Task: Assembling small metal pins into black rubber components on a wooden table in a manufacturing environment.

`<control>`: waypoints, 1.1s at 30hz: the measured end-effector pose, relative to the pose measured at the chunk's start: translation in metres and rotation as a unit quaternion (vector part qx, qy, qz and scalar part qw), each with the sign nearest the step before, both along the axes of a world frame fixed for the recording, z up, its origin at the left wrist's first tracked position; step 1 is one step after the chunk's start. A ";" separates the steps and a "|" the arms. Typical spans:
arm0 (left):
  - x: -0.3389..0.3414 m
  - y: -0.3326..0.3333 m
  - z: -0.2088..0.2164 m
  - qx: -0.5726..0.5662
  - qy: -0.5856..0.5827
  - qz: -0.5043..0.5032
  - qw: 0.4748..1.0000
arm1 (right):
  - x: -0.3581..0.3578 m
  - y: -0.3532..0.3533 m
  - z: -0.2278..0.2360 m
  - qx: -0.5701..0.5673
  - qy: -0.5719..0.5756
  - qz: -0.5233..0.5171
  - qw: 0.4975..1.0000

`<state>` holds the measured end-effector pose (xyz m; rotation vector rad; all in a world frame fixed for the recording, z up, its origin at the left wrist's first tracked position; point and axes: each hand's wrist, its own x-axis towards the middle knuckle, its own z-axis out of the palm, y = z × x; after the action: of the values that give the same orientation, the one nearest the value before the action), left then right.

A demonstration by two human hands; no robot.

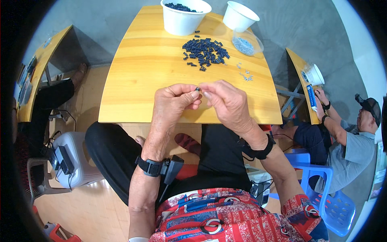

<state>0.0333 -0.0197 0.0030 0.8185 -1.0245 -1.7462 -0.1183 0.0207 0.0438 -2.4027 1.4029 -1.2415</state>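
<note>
Above the near part of the wooden table, my left hand (174, 100) pinches a small black piece (197, 89) between thumb and forefinger. Close against it on the right, my right hand (229, 101) has its thumb and forefinger drawn together at the piece; whatever they grip is too small to make out. Farther back lies a loose pile of short black plastic pieces (205, 51), with a few strays around its edge. To the right of the pile, several tiny silvery screw-like parts (247, 76) are scattered on the wood.
At the back of the table (137, 80) stand a white tub (181, 22) of black pieces and another white tub (240, 17). A clear tray (244, 46) holds small silvery parts. On the right, a co-worker (350, 141) sits at another table beside a blue stool (334, 201).
</note>
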 end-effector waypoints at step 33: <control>-0.003 0.012 0.006 -0.097 -0.065 0.025 0.993 | 0.001 -0.007 0.016 0.292 -0.179 -0.001 0.940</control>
<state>0.0307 -0.0082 0.0094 0.8333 -1.2288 -1.5403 -0.1173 0.0139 0.0601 -1.6862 1.4033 -1.0052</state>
